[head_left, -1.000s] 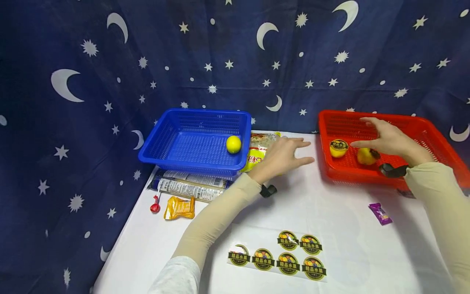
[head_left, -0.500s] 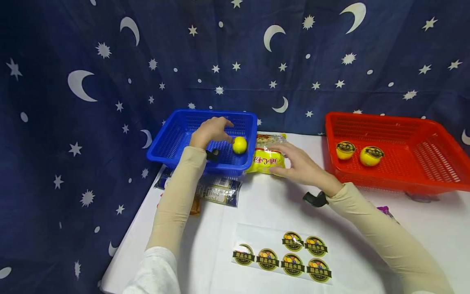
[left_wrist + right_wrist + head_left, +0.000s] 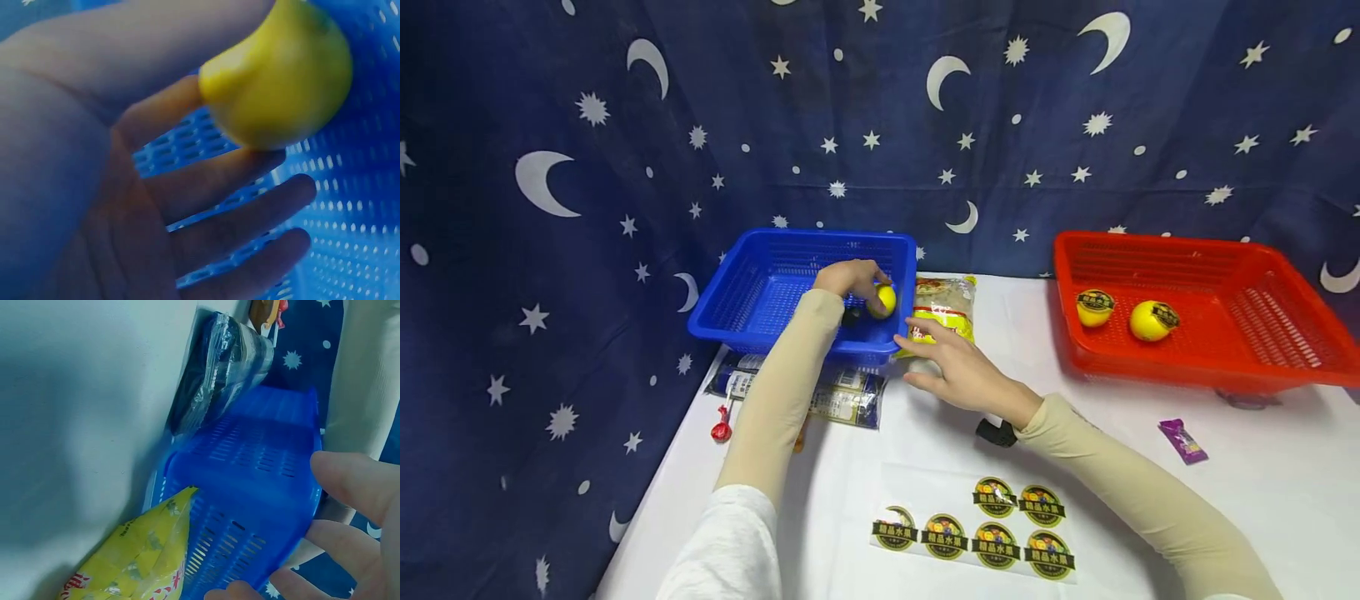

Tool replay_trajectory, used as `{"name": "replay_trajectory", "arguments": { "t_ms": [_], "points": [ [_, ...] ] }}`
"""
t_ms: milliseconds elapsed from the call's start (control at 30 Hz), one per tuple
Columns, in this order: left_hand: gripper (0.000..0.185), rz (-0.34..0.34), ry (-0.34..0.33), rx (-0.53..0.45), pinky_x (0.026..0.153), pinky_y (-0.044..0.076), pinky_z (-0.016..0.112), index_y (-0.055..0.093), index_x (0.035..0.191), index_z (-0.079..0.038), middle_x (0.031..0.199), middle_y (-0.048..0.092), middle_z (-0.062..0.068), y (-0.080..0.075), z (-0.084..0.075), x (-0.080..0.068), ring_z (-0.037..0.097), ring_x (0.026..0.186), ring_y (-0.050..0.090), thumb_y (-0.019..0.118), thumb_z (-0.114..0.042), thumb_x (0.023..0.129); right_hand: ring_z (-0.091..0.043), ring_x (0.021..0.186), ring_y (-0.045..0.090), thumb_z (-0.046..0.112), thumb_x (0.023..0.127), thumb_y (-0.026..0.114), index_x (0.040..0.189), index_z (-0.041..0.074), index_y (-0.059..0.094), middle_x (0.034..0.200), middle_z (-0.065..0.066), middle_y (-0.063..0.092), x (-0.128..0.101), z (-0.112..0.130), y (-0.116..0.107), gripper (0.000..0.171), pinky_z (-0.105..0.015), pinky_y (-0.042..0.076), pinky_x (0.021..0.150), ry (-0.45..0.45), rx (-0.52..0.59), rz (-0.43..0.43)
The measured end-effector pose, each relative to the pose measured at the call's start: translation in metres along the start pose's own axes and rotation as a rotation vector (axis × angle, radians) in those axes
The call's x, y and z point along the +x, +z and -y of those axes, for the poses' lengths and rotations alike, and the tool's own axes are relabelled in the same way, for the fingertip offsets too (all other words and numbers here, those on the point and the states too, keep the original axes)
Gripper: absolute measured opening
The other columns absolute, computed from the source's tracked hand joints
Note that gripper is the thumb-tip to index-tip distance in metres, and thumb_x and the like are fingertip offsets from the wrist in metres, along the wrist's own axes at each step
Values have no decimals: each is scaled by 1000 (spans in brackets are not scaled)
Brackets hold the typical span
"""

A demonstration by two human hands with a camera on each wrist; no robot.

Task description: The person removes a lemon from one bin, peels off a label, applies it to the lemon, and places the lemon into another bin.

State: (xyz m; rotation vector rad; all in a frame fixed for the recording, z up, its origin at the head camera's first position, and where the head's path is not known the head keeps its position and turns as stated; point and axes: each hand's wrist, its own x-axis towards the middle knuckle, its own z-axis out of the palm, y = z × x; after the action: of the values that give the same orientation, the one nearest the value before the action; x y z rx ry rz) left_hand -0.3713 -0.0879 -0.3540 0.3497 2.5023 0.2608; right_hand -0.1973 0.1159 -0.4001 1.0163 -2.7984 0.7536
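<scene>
Inside the blue basket (image 3: 820,340), my left hand (image 3: 852,278) pinches a yellow lemon (image 3: 281,81) between thumb and index finger. The other fingers of that hand stretch out over the basket's mesh floor. My right hand (image 3: 958,367) is at the basket's front right corner, fingers spread, with its fingertips at or very near the rim; contact is hard to tell. Just behind that hand lies a yellow and clear food packet (image 3: 951,312), against the basket's right side.
A red basket (image 3: 1195,371) at the right holds two lemons (image 3: 1150,322) with round labels. A sticker sheet (image 3: 992,533) lies in front. Long packets (image 3: 850,400), a red lollipop (image 3: 721,429) and a purple wrapped candy (image 3: 1183,442) are on the table.
My left hand has moved left into the blue basket and taken hold of the lemon. The right hand has come from over the red basket to the blue basket's corner.
</scene>
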Motion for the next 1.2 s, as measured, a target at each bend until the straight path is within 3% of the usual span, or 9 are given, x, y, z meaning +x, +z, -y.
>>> {"name": "replay_trajectory", "arguments": {
  "t_ms": [233, 467, 667, 833, 933, 1000, 1100, 1200],
  "points": [
    [73, -83, 0, 24, 113, 46, 46, 59, 146, -25, 150, 58, 6, 6, 8, 0, 25, 133, 57, 89, -35, 80, -41, 143, 46, 31, 95, 74, 148, 14, 54, 162, -17, 40, 4, 6, 3, 60, -60, 40, 114, -12, 33, 12],
    [68, -200, 21, 20, 109, 49, 44, 68, 137, -19, 135, 68, 6, 2, 13, -12, 25, 124, 63, 92, -32, 75, -40, 147, 43, 33, 94, 74, 150, 13, 53, 164, -15, 37, 5, 9, 1, 63, -60, 39, 115, -2, 52, 22],
    [68, -421, 65, 56, 93, 53, 43, 70, 135, -22, 123, 74, 4, -11, 12, -39, 25, 102, 64, 92, -39, 73, -39, 148, 41, 31, 94, 75, 151, 13, 51, 165, -14, 37, 5, 6, -1, 64, -61, 39, 115, 5, 80, 15],
    [69, -582, 192, 25, 74, 52, 37, 70, 135, -26, 107, 77, 2, -14, 3, -77, 23, 84, 62, 90, -47, 73, -40, 143, 47, 31, 94, 74, 153, 12, 50, 160, -15, 43, -7, -1, -4, 66, -63, 41, 112, 43, 132, -34],
    [69, -657, 297, 5, 67, 50, 33, 69, 135, -28, 98, 77, -1, -2, -6, -105, 20, 77, 61, 87, -52, 73, -39, 134, 55, 29, 92, 76, 152, 10, 50, 154, -15, 51, -20, -8, -9, 67, -62, 45, 107, 85, 188, -89],
    [69, -700, 366, 7, 63, 48, 30, 69, 135, -30, 91, 76, -1, 14, -13, -122, 17, 73, 61, 86, -55, 74, -38, 127, 60, 25, 91, 77, 149, 7, 52, 148, -16, 56, -31, -14, -12, 66, -59, 51, 102, 104, 238, -129],
    [70, -728, 458, 21, 56, 44, 27, 69, 134, -32, 76, 71, -4, 47, -27, -142, 12, 65, 59, 86, -60, 72, -36, 121, 63, 19, 90, 79, 145, 4, 55, 140, -16, 62, -50, -22, -15, 61, -52, 58, 93, 126, 302, -170],
    [70, -715, 522, 18, 51, 37, 26, 70, 132, -34, 59, 58, -7, 84, -40, -148, 9, 55, 50, 87, -62, 70, -34, 123, 63, 18, 92, 77, 144, 5, 57, 138, -15, 63, -70, -27, -15, 57, -42, 60, 91, 153, 346, -162]
  ]
}}
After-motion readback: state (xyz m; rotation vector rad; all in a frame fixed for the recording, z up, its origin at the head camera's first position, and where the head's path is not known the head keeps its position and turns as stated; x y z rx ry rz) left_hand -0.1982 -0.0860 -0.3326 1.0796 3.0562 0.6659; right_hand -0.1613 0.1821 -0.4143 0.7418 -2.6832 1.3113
